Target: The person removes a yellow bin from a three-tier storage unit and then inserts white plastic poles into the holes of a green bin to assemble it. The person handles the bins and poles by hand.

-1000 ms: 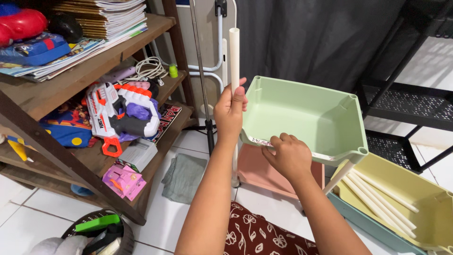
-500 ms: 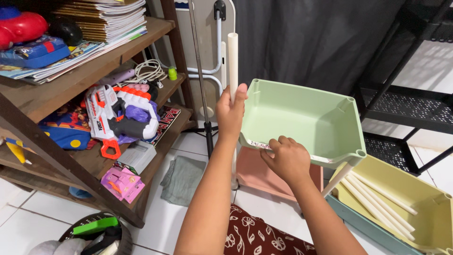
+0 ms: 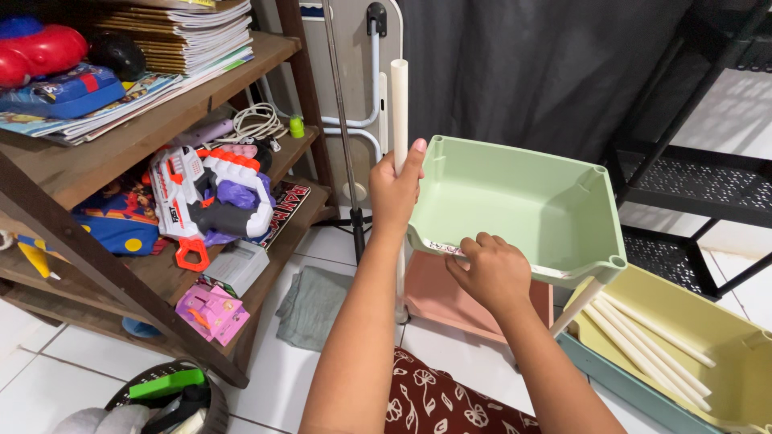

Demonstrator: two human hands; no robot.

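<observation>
The left hand (image 3: 394, 193) is wrapped around an upright white tube (image 3: 399, 104), keeping it vertical at the green tray's (image 3: 523, 205) nine-o'clock corner, seemingly so the two line up. The right hand (image 3: 492, 269) pinches the tray's near rim at six o'clock, apparently steadying it above the pink tray (image 3: 450, 301). At four o'clock, a yellow tray (image 3: 724, 354) holds spare white tubes (image 3: 651, 341).

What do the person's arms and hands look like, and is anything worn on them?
Both forearms are bare, with no sleeves in view. The left hand and right hand wear no gloves; no rings, watch or bracelets are visible. The fingernails look short and unpainted.
</observation>
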